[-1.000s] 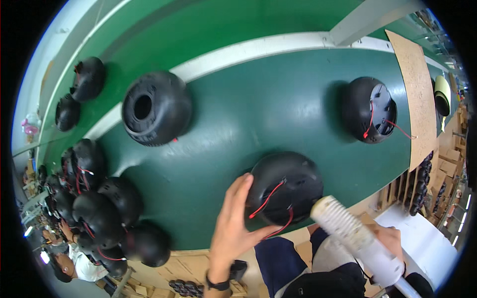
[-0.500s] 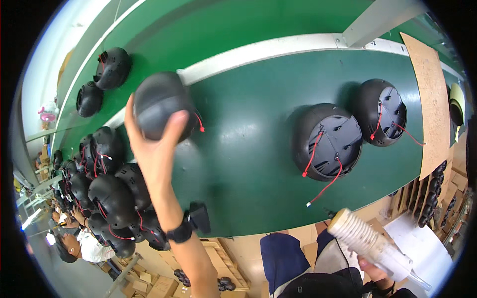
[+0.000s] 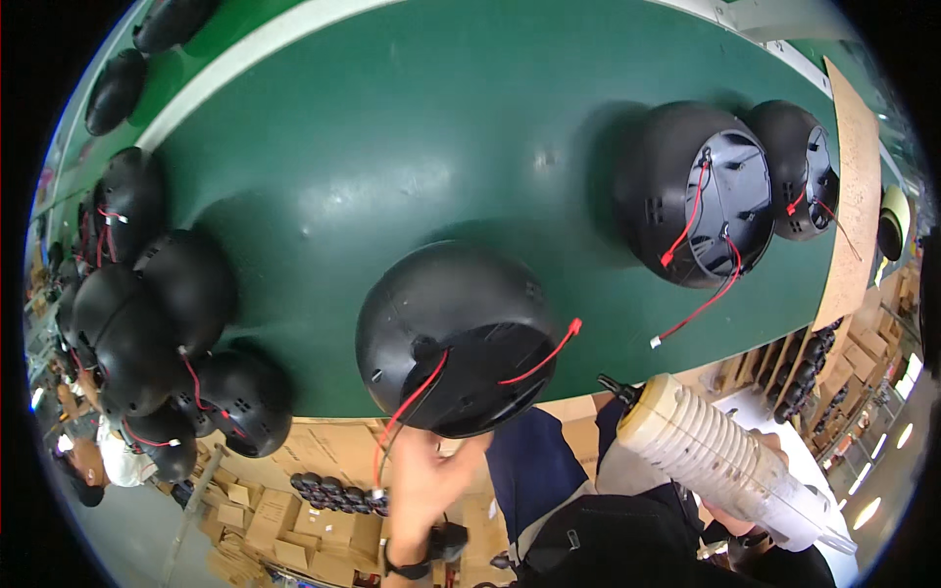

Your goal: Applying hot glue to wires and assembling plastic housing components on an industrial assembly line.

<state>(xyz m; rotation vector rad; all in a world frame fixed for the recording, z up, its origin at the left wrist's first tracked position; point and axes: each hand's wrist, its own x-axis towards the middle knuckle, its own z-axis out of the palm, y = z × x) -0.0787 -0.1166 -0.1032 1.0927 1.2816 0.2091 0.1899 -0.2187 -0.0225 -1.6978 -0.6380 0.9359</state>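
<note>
A round black plastic shell (image 3: 451, 294) rests tilted at the table's front edge, its hollow side toward me and red wires hanging out. Just below its rim is my left hand (image 3: 431, 485), slightly blurred, with thumb and fingers apart; whether the fingertips touch the rim is hard to see. My right hand (image 3: 727, 519), at the lower right, is wrapped around a white ribbed electric screwdriver (image 3: 711, 451) with a black tip pointing up and left. The tool's body hides most of those fingers.
Two similar shells, a larger-looking shell (image 3: 667, 186) and a farther shell (image 3: 784, 147), sit at the right on the green table (image 3: 392, 127). Several shells (image 3: 127, 323) crowd the left. A cardboard sheet (image 3: 851, 196) lies at the right end. Boxes (image 3: 270, 519) stand below.
The shell that my left hand held up at the upper left is now near the front edge, turned hollow side toward me. My left hand has come down and right below it.
</note>
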